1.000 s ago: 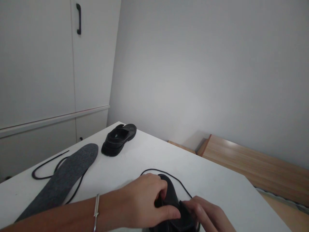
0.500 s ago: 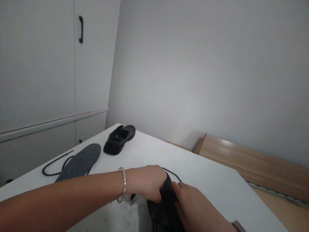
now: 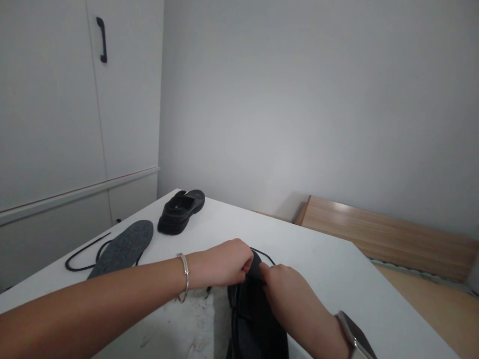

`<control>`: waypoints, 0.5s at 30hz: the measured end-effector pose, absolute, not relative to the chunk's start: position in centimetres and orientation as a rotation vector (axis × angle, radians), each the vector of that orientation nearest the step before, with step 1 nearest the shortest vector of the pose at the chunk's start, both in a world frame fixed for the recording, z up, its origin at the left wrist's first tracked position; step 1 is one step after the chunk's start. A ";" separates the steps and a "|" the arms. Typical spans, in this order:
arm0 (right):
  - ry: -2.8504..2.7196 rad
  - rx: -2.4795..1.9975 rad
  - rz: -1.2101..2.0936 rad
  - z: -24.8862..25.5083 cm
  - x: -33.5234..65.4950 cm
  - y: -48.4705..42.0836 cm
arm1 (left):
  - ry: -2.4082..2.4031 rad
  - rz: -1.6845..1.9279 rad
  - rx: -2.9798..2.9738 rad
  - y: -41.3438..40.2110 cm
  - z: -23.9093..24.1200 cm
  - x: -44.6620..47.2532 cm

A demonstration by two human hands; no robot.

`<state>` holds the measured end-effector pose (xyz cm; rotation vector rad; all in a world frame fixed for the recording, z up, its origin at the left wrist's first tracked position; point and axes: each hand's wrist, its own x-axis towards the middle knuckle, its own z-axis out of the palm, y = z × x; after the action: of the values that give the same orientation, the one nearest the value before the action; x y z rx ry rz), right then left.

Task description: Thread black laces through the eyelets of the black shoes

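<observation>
A black shoe (image 3: 258,319) stands on the white table in front of me, its near end cut off by the bottom of the view. My left hand (image 3: 230,262) grips the tongue at its far part, fingers curled, the fingertips partly hidden. From the right, my right hand (image 3: 288,289) is closed on the same far part, thumb and fingers pressed to the dark material. A thin black lace (image 3: 264,255) trails out beyond the hands. Left of my forearm lies a grey felt insole (image 3: 125,247).
Another black shoe (image 3: 181,212) rests near the table's far corner. A loose black shoelace (image 3: 80,259) curls by the insole at the left edge of the table (image 3: 318,244). White cabinet doors stand at left, and a wooden board (image 3: 374,232) lies beyond the right edge.
The view has turned slightly right. Both hands have shifted a little up and away on the shoe, more of its opening shows, and the watch on my right wrist has come into view.
</observation>
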<state>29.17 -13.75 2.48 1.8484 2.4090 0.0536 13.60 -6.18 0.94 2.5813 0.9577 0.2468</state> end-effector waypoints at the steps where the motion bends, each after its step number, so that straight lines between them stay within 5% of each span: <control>1: 2.411 1.845 0.065 2.6 29.0 -13.8 | 0.953 0.265 2.580 -6.1 0.8 13.7; 11: 2.781 2.072 0.054 5.3 29.3 -13.8 | 0.933 0.770 2.443 -8.0 5.4 12.9; 15: 3.345 2.109 -0.729 7.1 29.4 -14.6 | 0.766 1.085 2.221 -10.2 8.9 12.3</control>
<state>29.35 -14.56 7.10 2.1086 3.3454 -0.7288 12.28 -10.17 8.85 2.2208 0.7663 1.0851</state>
